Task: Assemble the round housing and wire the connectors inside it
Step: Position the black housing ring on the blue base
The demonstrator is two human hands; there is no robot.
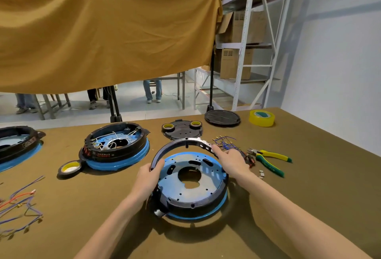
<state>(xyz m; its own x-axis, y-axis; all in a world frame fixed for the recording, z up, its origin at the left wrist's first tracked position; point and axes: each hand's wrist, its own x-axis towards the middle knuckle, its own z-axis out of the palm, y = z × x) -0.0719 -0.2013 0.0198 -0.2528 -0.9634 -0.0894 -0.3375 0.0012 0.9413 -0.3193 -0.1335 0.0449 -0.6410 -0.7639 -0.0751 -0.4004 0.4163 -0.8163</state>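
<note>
At the near middle of the table (pixel 309 196) sits the round housing (pixel 191 188), its blue base plate bare inside — no wires or connectors on it yet. The near half of the black wall looks seated on the plate; the far half, a curved black rim section (pixel 181 143), is raised at twelve o'clock and not yet down. The left hand (pixel 149 176) grips that section's end at about nine o'clock, fingers curled over the edge, while the right hand (pixel 231 160) holds its other end near two o'clock, fingers wrapped on it. By my reckoning the job is early: the wall has to be closed, then all the wiring remains. The finished housing (pixel 115 145) out at ten o'clock, with white leads looped inside and red connectors along its side, shows what is left to do. A bundle of blue wires (pixel 224 143) lies just beyond the right hand, yellow-handled pliers (pixel 270 159) at three o'clock — both untouched for now.
</note>
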